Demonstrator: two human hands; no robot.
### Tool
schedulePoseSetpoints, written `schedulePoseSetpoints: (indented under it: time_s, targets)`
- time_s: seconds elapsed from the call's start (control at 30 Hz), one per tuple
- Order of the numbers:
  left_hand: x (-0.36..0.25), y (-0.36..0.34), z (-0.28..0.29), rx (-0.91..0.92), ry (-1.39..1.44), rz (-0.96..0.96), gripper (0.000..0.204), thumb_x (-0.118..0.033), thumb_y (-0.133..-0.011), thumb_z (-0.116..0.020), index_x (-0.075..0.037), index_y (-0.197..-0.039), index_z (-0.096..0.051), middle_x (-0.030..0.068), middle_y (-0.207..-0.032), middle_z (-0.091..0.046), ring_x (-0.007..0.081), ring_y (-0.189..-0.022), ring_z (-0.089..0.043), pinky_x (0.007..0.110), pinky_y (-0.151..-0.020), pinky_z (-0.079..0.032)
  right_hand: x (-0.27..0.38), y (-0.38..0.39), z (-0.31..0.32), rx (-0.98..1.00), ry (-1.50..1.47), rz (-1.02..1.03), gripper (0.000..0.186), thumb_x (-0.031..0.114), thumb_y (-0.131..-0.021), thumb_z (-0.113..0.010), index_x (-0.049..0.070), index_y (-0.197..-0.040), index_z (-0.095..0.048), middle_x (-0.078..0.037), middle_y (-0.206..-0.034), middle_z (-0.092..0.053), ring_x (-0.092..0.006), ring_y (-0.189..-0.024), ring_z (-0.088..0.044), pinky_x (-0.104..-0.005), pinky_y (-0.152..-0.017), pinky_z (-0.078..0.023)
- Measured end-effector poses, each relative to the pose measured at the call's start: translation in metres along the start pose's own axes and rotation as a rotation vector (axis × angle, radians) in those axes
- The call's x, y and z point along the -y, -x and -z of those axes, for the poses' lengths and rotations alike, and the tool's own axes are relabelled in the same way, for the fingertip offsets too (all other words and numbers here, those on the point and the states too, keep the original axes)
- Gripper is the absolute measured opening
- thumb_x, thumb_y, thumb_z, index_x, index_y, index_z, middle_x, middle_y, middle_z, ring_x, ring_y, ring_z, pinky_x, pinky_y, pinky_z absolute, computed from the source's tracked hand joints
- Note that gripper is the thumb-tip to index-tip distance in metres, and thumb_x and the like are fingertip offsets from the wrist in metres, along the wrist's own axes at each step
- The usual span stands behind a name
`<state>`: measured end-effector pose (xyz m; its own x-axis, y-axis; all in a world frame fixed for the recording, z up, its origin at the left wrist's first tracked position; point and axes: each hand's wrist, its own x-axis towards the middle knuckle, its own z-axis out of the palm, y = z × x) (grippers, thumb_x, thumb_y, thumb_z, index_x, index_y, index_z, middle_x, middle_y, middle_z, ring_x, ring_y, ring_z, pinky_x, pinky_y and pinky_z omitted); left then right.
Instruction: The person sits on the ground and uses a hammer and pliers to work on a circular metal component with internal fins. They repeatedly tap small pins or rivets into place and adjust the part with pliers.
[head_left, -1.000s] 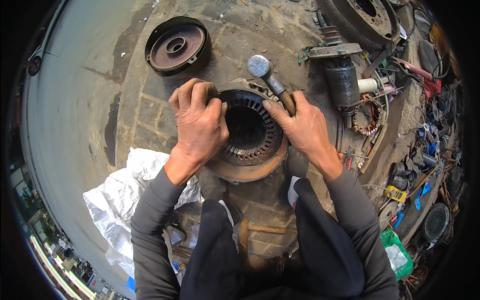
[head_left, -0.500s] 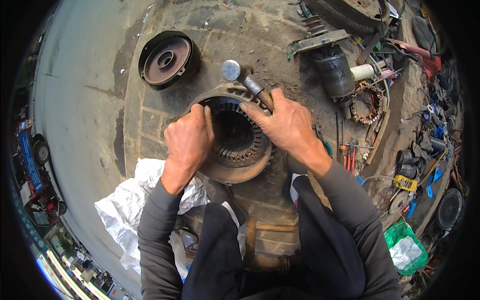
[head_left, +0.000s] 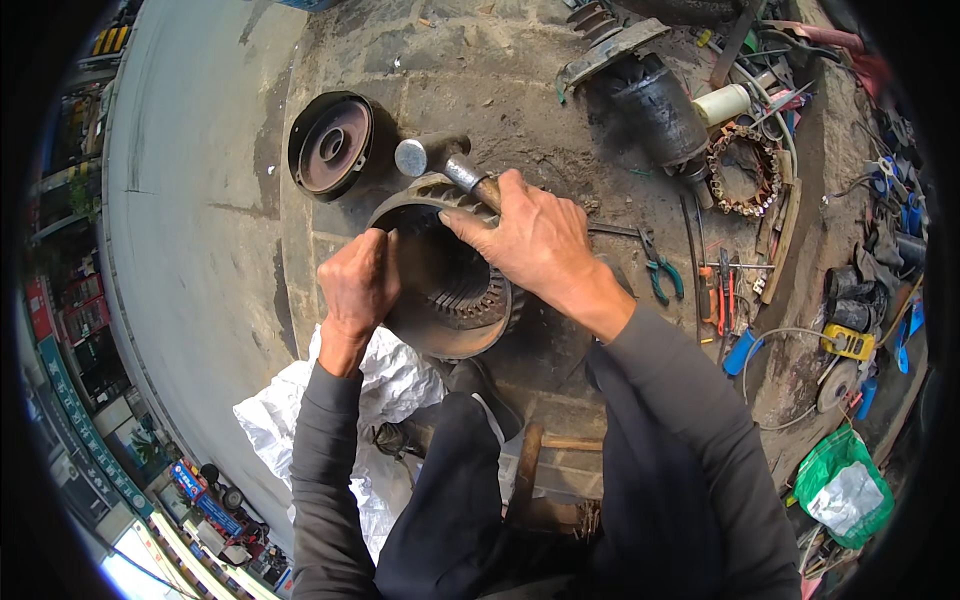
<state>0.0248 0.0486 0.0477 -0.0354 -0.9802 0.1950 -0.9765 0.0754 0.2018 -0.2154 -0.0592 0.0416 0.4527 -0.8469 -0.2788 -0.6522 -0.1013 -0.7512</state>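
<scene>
A round metal motor housing (head_left: pixel 455 335), with a slotted core inside, sits on the ground between my feet. My left hand (head_left: pixel 358 290) is closed on its left rim. My right hand (head_left: pixel 535 240) is closed round the wooden handle of a hammer (head_left: pixel 425 155) and lies over the housing's upper right, thumb at the rim. The hammer's steel head sticks out above the housing. A dark round end cover (head_left: pixel 330 150) with a reddish inside lies beyond, to the upper left.
At right lie a dark rotor (head_left: pixel 655 110), a copper-wound ring (head_left: pixel 745 175), pliers (head_left: pixel 660 268), several screwdrivers (head_left: pixel 715 300), a yellow device (head_left: pixel 848 342) and a green bag (head_left: pixel 845 490) among scrap. A crumpled white sack (head_left: pixel 280 400) lies lower left; vehicles stand beyond the pavement's left edge.
My view has turned and shifted. Both hands have moved slightly left with the housing in the picture; my left fingers have curled lower at the rim. More tools at right now show.
</scene>
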Motion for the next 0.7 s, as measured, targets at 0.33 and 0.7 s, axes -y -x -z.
schedulePoseSetpoints:
  time_s: [0.33, 0.7]
  targets:
    - [-0.01, 0.004, -0.005, 0.067, -0.031, 0.334, 0.034, -0.021, -0.107, -0.071, -0.003, -0.083, -0.057, 0.0238, -0.068, -0.06, 0.0487, -0.063, -0.061, 0.05, -0.056, -0.048, -0.005, 0.0, 0.001, 0.03, -0.098, 0.022, 0.082, 0.065, -0.096, -0.076, -0.012, -0.123, -0.064, -0.031, -0.095, -0.079, -0.0455, -0.087, -0.081, -0.0513, -0.077, -0.065]
    - [0.01, -0.015, -0.003, 0.318, 0.037, 0.807, 0.038, -0.035, -0.105, -0.069, 0.0, -0.093, -0.076, 0.0279, -0.081, -0.071, 0.0392, -0.071, -0.071, 0.049, -0.069, -0.054, -0.012, -0.003, -0.008, -0.022, -0.203, 0.047, 0.08, 0.063, -0.095, -0.078, -0.012, -0.117, -0.064, -0.033, -0.095, -0.078, -0.0467, -0.089, -0.08, -0.054, -0.081, -0.064]
